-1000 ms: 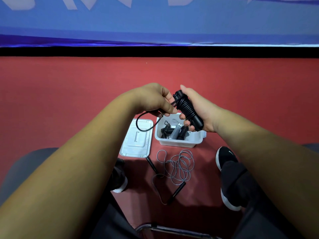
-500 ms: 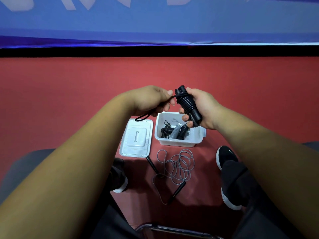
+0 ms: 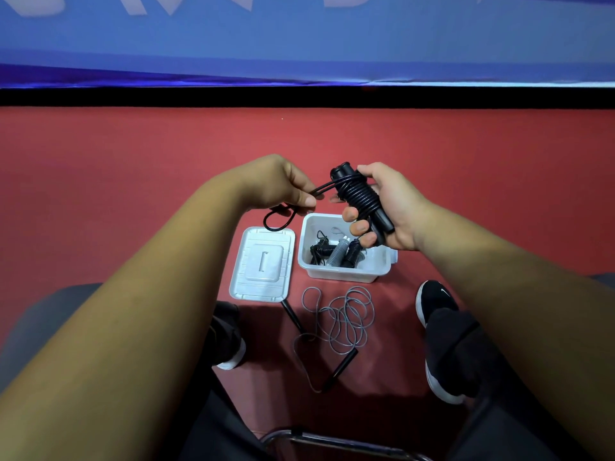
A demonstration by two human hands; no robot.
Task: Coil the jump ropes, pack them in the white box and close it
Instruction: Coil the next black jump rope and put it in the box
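Note:
My right hand [image 3: 392,207] grips a black jump rope [image 3: 361,197] whose cord is wound tightly round its handles, held above the white box [image 3: 346,272]. My left hand [image 3: 283,184] pinches the loose end of that black cord, and a short loop hangs below it. Inside the open box lie coiled ropes, black and grey [image 3: 336,252]. The white lid [image 3: 263,264] lies flat on the floor left of the box. A loose grey jump rope [image 3: 346,319] with black handles sprawls on the red floor in front of the box.
I sit on a chair with a metal frame [image 3: 332,442] at the bottom. My two black shoes [image 3: 436,304] stand on the red floor on either side of the grey rope. A blue banner [image 3: 299,44] runs along the far wall.
My left hand has drawn the black cord round the handles and moved slightly left and down; the hanging loop is shorter than a second ago. My right hand has kept its hold.

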